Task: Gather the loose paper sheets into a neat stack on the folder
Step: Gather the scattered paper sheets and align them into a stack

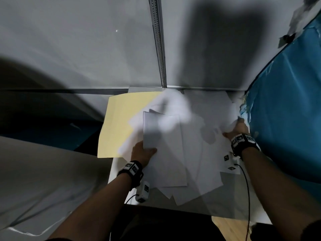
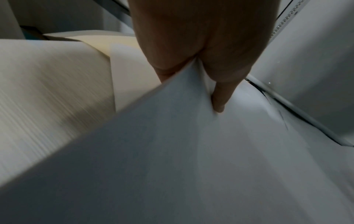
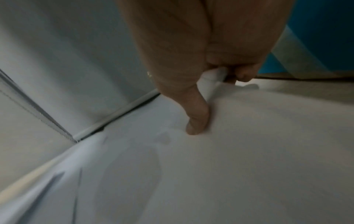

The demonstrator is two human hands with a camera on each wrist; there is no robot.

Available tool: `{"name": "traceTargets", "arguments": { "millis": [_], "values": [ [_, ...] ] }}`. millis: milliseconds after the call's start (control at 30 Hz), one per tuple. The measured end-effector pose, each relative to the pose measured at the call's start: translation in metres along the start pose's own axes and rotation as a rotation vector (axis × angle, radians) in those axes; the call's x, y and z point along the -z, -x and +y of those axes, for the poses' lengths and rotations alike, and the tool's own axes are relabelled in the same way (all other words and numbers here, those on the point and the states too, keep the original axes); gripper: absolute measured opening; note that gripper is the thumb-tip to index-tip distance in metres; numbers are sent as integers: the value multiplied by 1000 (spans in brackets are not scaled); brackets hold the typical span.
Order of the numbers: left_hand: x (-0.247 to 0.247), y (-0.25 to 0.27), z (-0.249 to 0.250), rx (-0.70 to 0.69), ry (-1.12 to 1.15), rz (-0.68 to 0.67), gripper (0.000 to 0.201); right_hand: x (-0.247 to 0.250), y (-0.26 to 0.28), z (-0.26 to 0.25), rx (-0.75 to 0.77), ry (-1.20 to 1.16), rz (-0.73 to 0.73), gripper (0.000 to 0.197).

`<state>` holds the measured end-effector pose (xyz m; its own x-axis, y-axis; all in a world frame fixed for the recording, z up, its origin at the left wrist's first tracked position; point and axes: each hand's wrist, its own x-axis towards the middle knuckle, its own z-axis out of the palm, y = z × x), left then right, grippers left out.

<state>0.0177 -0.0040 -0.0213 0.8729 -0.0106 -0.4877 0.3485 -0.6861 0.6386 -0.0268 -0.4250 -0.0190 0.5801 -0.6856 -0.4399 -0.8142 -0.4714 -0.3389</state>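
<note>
A pale yellow folder point(image 1: 119, 122) lies at the left of a small white table, partly covered by white paper sheets point(image 1: 173, 145) fanned unevenly across the table. My left hand point(image 1: 142, 152) pinches the near left edge of several sheets point(image 2: 182, 121), thumb on top, fingers hidden beneath; the folder point(image 2: 118, 44) shows beyond. My right hand point(image 1: 238, 127) grips the right edge of the sheets point(image 3: 249, 136), its thumb pressing on top and curled fingers bunching the paper. The far sheets are blurred by motion.
The table point(image 1: 234, 202) is narrow, its near edge just in front of me. A grey partition wall point(image 1: 86, 49) with a metal rail stands right behind it. A blue surface point(image 1: 286, 110) rises close on the right. Cables hang from both wrist devices.
</note>
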Motion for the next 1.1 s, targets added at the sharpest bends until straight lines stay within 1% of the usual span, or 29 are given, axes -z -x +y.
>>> {"name": "traceTargets", "arguments": {
  "millis": [33, 100, 167, 233, 300, 367, 400, 433, 467, 500, 533, 567, 600, 633, 700, 733, 767, 833, 933, 967, 1000, 1067, 1100],
  "values": [
    [0, 0, 0, 3, 14, 4, 42, 3, 5, 0, 22, 3, -9, 94],
    [-1, 0, 1, 0, 33, 7, 42, 12, 21, -6, 90, 3, 41, 70],
    [-2, 0, 2, 0, 50, 8, 42, 26, 46, -19, 152, -26, 161, 51],
    [-3, 2, 5, -7, 54, 8, 43, 41, 78, -34, 227, -48, 321, 30],
    [-4, 2, 7, -11, 49, 18, 45, 59, 111, -44, 287, -98, 440, 17],
    [-6, 2, 8, 3, 53, 22, 45, 77, 135, -48, 400, -173, 468, 10],
    [-6, 3, 8, 13, 57, 23, 45, 88, 145, -50, 465, -248, 466, 10],
    [-6, 3, 7, 22, 65, 22, 47, 100, 154, -53, 505, -366, 476, 14],
    [-6, 3, 7, 36, 72, 19, 49, 113, 163, -58, 521, -498, 527, 20],
    [-7, 3, 5, 43, 81, 17, 50, 125, 171, -63, 524, -624, 612, 23],
    [-7, 3, 4, 50, 86, 17, 50, 135, 178, -69, 528, -716, 698, 24],
    [-8, 2, 3, 46, 89, 22, 50, 138, 180, -73, 514, -797, 725, 22],
    [-9, 2, 1, 50, 91, 26, 50, 136, 176, -77, 487, -878, 679, 23],
    [-9, 2, 1, 57, 97, 27, 49, 129, 168, -78, 450, -922, 585, 29],
    [-10, 2, 0, 72, 114, 31, 44, 100, 146, -74, 365, -855, 337, 47],
    [-10, 2, 0, 71, 116, 32, 42, 80, 136, -69, 313, -824, 230, 52],
    [-11, 3, -1, 66, 116, 32, 41, 59, 127, -63, 257, -770, 163, 52],
    [-11, 4, -1, 71, 116, 30, 44, 15, 121, -52, 164, -589, 97, 46],
    [-10, 8, 1, 79, 126, 35, 49, -36, 128, -29, 81, -409, -31, 29],
    [-11, 7, 0, 71, 121, 33, 48, -46, 130, -25, 56, -375, -66, 32],
    [-11, 7, -1, 59, 107, 28, 42, -55, 133, -20, 29, -351, -87, 44],
    [-12, 7, -1, 39, 93, 35, 26, -66, 134, -15, 17, -283, -108, 78],
    [-11, 7, 0, 37, 93, 33, 24, -66, 136, -17, 20, -275, -116, 85]
  ]
}}
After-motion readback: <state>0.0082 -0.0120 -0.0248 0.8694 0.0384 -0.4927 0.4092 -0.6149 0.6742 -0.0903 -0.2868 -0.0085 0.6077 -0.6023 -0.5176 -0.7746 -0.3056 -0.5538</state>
